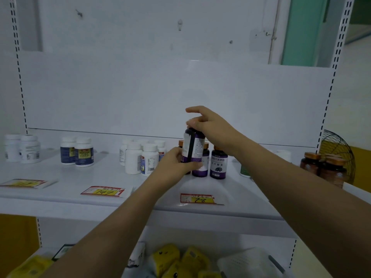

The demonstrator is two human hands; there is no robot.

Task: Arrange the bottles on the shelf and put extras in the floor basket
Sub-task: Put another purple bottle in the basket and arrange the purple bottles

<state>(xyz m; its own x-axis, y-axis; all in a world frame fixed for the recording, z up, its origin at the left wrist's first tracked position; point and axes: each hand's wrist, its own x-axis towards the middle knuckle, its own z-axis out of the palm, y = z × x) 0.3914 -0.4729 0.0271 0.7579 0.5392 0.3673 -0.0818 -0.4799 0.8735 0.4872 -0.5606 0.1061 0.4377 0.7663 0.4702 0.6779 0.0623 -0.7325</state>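
So the purple bottle (193,146) stands upright, just by its row (218,164). Left hand (174,163) curls round the base, right hand (210,125) pinches its top, index sticking out.

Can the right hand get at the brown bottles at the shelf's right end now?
Probably, once freed: the right hand grips the purple bottle by its cap. The brown bottles stand near the front edge, nothing before them.

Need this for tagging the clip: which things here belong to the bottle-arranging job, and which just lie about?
Job: held purple bottle, left hand, right hand, standing purple bottles, white bottles, blue-label bottles, amber bottles, shelf.
Lying about: price tags, yellow packets below.
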